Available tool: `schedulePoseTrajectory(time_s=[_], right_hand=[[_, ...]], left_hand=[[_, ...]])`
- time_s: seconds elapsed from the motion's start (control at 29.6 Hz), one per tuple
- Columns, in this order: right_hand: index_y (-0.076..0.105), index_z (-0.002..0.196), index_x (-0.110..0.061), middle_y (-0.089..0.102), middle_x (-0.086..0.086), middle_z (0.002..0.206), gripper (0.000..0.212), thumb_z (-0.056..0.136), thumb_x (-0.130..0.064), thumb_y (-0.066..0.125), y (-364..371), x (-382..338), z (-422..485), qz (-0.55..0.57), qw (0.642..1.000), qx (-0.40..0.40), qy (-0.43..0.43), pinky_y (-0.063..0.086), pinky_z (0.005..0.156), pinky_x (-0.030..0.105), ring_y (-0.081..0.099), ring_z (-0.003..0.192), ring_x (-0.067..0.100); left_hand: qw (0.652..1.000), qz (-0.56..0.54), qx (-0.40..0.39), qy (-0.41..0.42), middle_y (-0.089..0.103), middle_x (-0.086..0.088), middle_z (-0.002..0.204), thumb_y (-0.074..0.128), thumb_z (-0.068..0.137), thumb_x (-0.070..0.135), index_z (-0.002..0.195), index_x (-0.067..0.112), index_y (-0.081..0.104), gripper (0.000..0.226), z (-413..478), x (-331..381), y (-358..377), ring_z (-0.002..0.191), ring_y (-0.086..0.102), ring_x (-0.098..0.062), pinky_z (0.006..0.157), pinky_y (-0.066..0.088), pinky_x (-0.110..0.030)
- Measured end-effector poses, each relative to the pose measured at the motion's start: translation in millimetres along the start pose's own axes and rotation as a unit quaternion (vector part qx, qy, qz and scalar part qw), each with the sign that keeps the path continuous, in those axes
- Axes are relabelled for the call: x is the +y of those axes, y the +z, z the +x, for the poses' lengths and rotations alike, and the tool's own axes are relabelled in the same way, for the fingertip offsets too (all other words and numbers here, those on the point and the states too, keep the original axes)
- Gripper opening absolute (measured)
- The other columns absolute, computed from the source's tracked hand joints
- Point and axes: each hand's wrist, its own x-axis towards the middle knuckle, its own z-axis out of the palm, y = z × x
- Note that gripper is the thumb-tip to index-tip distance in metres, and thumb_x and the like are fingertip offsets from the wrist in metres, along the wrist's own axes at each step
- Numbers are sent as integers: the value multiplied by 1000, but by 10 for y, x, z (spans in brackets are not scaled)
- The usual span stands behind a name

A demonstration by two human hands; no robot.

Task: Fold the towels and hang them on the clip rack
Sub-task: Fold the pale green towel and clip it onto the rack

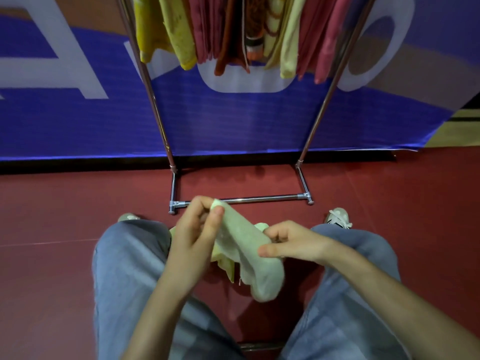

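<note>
The blue banner (233,120) bears big white letter shapes, none clearly legible.

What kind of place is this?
Probably an indoor hall or event space, not a home: a smooth red floor, a big blue banner with white letters, and a metal rack hung with towels.

Blue banner (233,120) above a red floor (52,209)
White shapes cross the banner, a black strip (78,167) at its foot. Left shoe (127,217) and right shoe (339,218), both pale, stand well apart.
</note>
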Motion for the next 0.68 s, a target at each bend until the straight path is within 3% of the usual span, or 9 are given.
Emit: schedulePoseTrajectory(time_s=[0.07, 0.17, 0.27, 0.41, 0.54, 0.68], right_hand=[[51, 68, 8, 39, 6, 64, 59, 61, -49, 65, -48, 153, -30, -13, 1000, -11, 16, 26, 56, 29, 34, 62, 20], [56, 64, -2, 46, -9, 57, 31, 78, -28, 68, -113, 379, -96, -30, 998, -22, 45, 29, 55, 20, 38, 58, 3], [53, 64, -8, 40, -15, 53, 25, 84, -19, 63, -164, 575, -143, -61, 996, -20, 64, 27, 51, 14, 34, 48, -2], [54, 68, 5, 39, -7, 58, 40, 75, -33, 67, -287, 820, -235, -68, 993, 19, 94, 27, 51, 16, 34, 53, -1], [38, 50, -20, 31, -16, 41, 41, 83, -19, 63, -407, 933, -305, -41, 988, 116, 96, 21, 49, 21, 27, 43, -1], [33, 48, -20, 27, -16, 37, 46, 84, -11, 61, -458, 691, -349, 20, 979, 189, 70, 17, 44, 17, 24, 39, 0]], left_hand=[[999, -2, 28, 16, 50, 12, 54, 44, 74, 47, 66, 32, 50, 18, 76, 112, -77, 45, 41, 3, 45, 34, -8], [997, 6, 33, 72, 52, 17, 60, 45, 78, 40, 70, 27, 48, 16, 170, 260, -141, 55, 44, 4, 54, 37, -6], [995, 9, 36, 92, 54, 20, 60, 47, 85, 25, 72, 21, 47, 14, 224, 312, -169, 57, 47, 6, 56, 38, -5], [992, 33, 89, 87, 57, 22, 60, 43, 85, 25, 70, 27, 47, 16, 306, 285, -318, 58, 48, 6, 57, 39, -5], [989, 64, 103, 80, 57, 21, 59, 46, 88, 24, 69, 28, 48, 19, 360, 232, -439, 56, 48, 6, 55, 39, -6], [989, 93, 101, 50, 48, 3, 60, 52, 89, 14, 68, 22, 49, 22, 317, 94, -375, 52, 45, 3, 50, 36, -6]])
